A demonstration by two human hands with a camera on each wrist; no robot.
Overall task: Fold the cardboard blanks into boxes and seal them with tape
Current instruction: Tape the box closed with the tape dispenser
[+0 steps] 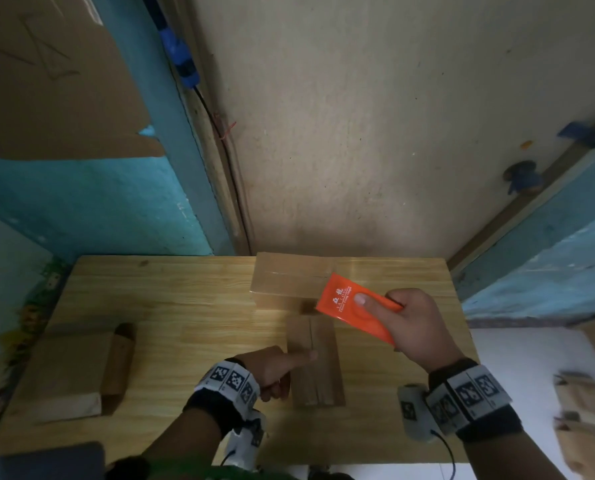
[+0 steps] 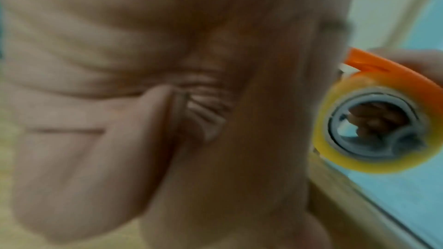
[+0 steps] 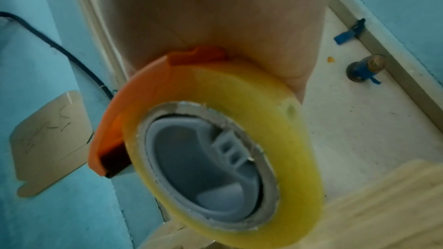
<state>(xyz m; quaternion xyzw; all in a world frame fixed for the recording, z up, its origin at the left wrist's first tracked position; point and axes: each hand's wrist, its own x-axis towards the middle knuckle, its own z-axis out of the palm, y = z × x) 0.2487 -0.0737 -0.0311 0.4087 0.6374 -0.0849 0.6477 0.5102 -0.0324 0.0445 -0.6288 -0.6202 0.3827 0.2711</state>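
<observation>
A small folded cardboard box lies near the middle of the wooden table, its centre seam facing up. My left hand presses its straight index finger on the box's top near the seam; its other fingers are curled and hold nothing. My right hand grips an orange tape dispenser in the air just above the box's far end, thumb flat on its top. The yellowish tape roll with its grey hub sits under the orange cover. The roll also shows beyond my left palm.
A larger taped box stands at the table's back edge. Flat cardboard blanks lie stacked at the left front. More cardboard pieces lie on the floor to the right. A wall with a black cable rises behind.
</observation>
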